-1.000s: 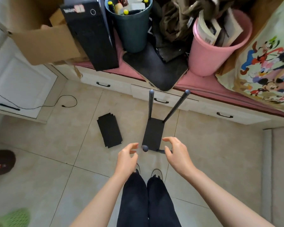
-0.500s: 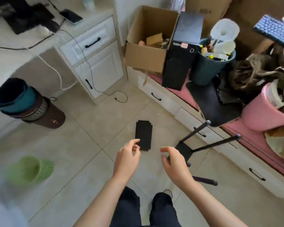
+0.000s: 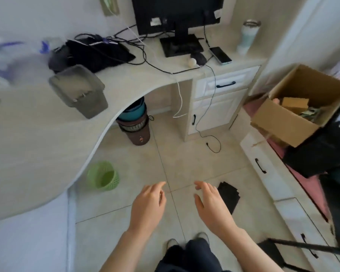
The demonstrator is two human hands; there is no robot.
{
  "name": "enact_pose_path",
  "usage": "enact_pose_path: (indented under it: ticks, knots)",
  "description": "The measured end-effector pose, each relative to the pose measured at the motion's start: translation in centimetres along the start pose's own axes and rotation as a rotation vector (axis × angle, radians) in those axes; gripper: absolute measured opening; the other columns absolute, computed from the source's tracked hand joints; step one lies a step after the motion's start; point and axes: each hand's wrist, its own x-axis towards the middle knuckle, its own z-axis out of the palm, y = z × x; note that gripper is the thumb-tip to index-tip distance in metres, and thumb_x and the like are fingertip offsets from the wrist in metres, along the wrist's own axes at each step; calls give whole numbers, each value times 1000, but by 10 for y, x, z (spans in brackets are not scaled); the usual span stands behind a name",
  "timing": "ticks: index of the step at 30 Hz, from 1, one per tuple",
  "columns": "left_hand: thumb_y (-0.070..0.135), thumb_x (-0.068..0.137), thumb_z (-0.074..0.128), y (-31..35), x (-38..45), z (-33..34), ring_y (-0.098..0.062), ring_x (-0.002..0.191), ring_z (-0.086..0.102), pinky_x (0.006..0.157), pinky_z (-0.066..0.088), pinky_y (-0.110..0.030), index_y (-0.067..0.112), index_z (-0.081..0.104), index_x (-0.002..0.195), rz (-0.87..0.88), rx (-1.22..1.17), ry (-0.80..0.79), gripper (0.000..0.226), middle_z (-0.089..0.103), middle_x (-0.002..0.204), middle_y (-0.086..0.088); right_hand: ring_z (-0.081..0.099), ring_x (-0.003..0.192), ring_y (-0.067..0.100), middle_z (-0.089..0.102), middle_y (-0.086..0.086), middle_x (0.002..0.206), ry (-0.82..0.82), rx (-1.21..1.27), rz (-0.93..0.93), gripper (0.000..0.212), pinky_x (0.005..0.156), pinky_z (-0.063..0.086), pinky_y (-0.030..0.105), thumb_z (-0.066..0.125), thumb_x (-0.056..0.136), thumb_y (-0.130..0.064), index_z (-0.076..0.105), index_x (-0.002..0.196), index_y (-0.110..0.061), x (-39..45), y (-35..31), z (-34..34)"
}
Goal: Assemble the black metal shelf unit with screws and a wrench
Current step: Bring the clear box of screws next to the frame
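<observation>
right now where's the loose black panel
In the head view the black panel lies flat on the floor tiles, low and right of centre, partly hidden behind the right hand.

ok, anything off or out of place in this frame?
Yes. The shelf frame lies tipped at bottom right, a leg jutting across the floor by the drawers, and a loose black panel lies flat on the tiles beside the right hand. Both hands are empty; left hand too. No screws or wrench in sight.

Both hands, left and right, hover empty above the tiled floor.
</observation>
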Motion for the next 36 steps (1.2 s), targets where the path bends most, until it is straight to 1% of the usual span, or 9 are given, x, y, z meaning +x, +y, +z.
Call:
enact_pose_path:
  ticks: [2,5,9,12,16,22,28,31,36]
  knots:
    - [3,86,73,-16,9,-16,-24,84,69,63,54,-34,12,73,117,-45,21,63,33,72,91,-2,40,127,10,51,-7,135,-35,-14,-71,40,98,31,14,44,103,-25,41,142,-20,26,-22,0]
    - [3,82,77,-39,28,-40,-27,84,70,60,56,-38,10,74,113,-125,84,113,32,74,90,-2,40,126,10,50,-7,136,-76,-40,-170,40,98,30,14,43,103,-26,42,142,-18,69,-55,-1]
    - [0,65,89,-65,63,-69,-23,67,70,44,53,-31,11,77,100,-153,173,207,39,72,77,-1,40,126,13,51,-3,135,-119,-71,-283,39,100,32,16,44,103,-23,44,140,-14,134,-98,-2]
    - [2,61,91,-82,94,-90,-25,63,69,42,49,-28,11,78,96,-242,214,261,39,71,73,-1,41,125,19,52,1,133,-156,-112,-374,37,102,35,24,44,102,-21,46,138,-11,186,-128,-3]
    - [6,75,84,-103,135,-115,-31,78,68,53,53,-37,9,75,107,-376,228,280,33,71,81,-4,42,121,23,53,3,129,-201,-187,-497,36,100,37,30,41,101,-20,46,136,-11,251,-167,-7]
    - [18,93,68,-130,190,-147,-28,102,64,73,55,-42,12,61,134,-468,195,369,42,69,113,-4,44,123,28,56,9,129,-207,-216,-628,36,103,35,33,48,98,-14,51,133,-5,329,-223,-7]
    - [12,90,72,-163,237,-171,-32,117,61,86,56,-44,5,60,134,-430,174,412,46,65,129,-11,42,127,28,54,9,132,-230,-261,-705,37,106,36,36,47,100,-17,50,135,-5,377,-271,9]
    - [11,89,74,-184,257,-180,-34,125,59,93,55,-45,2,60,133,-386,172,416,47,62,134,-13,41,125,27,50,6,132,-231,-265,-687,35,102,39,37,45,101,-20,49,133,-8,396,-289,20]
    - [23,99,62,-222,287,-198,-26,145,39,110,46,-42,8,48,147,-368,95,377,53,45,155,-7,39,125,28,39,6,140,-194,-253,-490,42,102,39,35,46,101,-27,39,138,-9,419,-309,36]
